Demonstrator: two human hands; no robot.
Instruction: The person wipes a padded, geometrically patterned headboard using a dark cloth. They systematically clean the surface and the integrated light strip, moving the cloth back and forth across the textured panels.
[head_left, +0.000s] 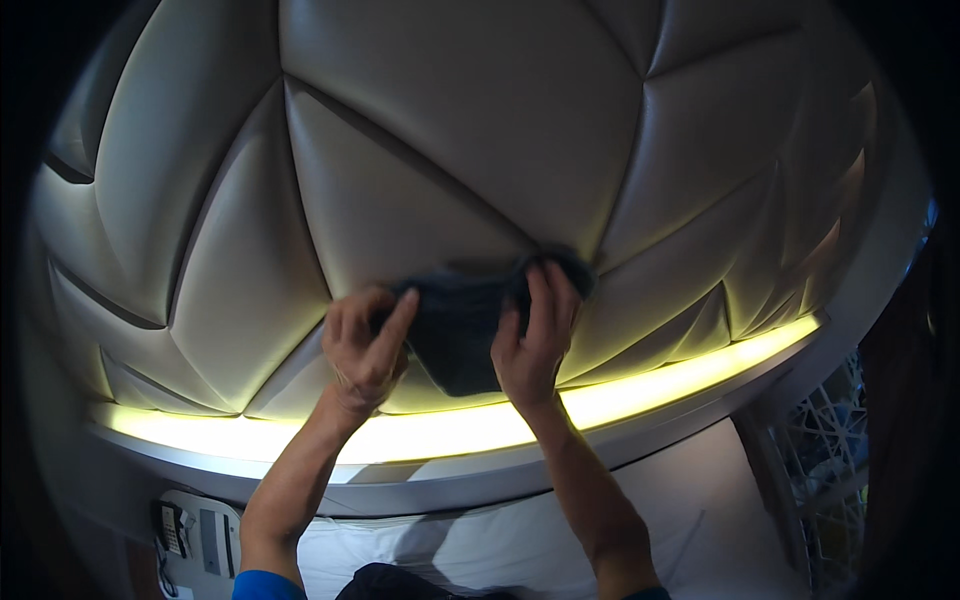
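Observation:
Between my two hands hangs a dark cloth (457, 337), blurred by motion, in front of the padded leather-like wall panel (442, 202). My left hand (365, 341) pinches the cloth's left end between thumb and fingers. On the other side, my right hand (536, 326) grips the bunched right end, which lies close against the panel. Whether the cloth's middle touches the panel, I cannot tell. Just below the hands a glowing light strip (637, 397) runs along the panel's lower edge.
Beneath the strip is a pale ledge (450, 491), and below it a bed with a white sheet (510, 544). A telephone (171, 525) rests on a bedside surface (199, 574) at lower left. To the right stands a white lattice screen (832, 457).

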